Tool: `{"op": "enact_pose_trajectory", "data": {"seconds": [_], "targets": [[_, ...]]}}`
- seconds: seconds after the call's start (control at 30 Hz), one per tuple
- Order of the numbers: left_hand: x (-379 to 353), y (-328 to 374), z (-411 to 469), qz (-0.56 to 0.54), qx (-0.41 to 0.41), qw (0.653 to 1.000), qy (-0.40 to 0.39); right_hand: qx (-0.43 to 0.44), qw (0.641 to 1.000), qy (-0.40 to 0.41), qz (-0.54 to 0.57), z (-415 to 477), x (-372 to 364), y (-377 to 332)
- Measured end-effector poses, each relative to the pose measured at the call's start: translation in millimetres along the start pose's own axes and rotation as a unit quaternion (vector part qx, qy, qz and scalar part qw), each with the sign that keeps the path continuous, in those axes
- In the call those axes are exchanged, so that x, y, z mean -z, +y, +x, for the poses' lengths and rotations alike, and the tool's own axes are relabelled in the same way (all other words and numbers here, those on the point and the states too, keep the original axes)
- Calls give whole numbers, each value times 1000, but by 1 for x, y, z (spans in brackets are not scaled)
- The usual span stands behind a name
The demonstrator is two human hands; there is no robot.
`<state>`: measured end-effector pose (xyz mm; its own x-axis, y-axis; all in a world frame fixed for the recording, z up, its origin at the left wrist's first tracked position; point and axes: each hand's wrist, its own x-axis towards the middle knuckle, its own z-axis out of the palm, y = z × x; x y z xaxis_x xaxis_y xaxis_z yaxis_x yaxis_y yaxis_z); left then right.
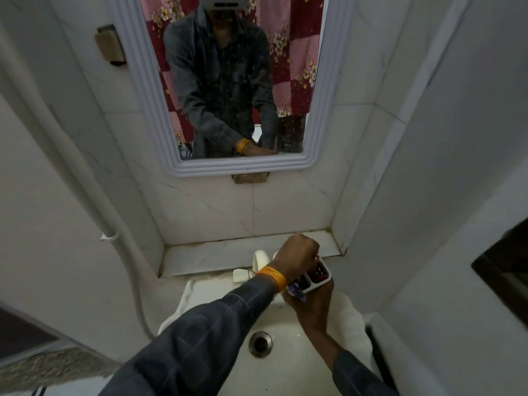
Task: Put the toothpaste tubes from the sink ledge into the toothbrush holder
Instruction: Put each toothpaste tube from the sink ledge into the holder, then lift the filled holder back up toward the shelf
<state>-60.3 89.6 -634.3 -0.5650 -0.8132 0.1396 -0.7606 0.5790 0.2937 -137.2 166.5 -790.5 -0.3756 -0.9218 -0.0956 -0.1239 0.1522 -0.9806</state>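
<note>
Head view: my right hand (310, 307) cups the toothbrush holder (320, 277) from below, over the sink (285, 324). My left hand (297, 257) is fisted above its compartments (whether it grips a toothpaste tube, can't tell). Something purple (295, 288) sticks out at the holder's near edge. Ledge (205, 257) behind.

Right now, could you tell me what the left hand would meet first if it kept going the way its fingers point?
Probably the toothbrush holder: the left hand curls down over its compartments.
</note>
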Motion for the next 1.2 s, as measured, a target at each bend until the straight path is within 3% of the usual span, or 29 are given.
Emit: {"op": "enact_pose_trajectory", "data": {"seconds": [0.17, 0.27, 0.37, 0.47, 0.67, 0.83, 0.97, 1.2], "targets": [[-3, -5, 1, 12, -15, 1000, -10, -10, 997, 9, 73, 25, -10, 63], [2, -11, -1, -22, -5, 1000, -9, -56, 997, 20, 51, 3, -2, 3], [15, -26, 0, -50, 22, 998, 17, 14, 1000, 26, 8, 4, 4, -13], [24, -56, -2, -70, 75, 993, 57, 1, 997, 60, 37, 2, 2, -23], [26, -113, -11, 15, 148, 983, 109, 23, 992, 118, 26, 15, 9, -84], [26, -115, -1, 78, 113, 984, 116, 44, 987, 154, -21, 62, 19, -107], [22, -108, 18, 99, 68, 984, 128, 66, 981, 178, -52, 112, 18, -86], [-1, -113, 33, 94, 56, 989, 100, 10, 982, 186, -31, 136, 13, -51]]}}
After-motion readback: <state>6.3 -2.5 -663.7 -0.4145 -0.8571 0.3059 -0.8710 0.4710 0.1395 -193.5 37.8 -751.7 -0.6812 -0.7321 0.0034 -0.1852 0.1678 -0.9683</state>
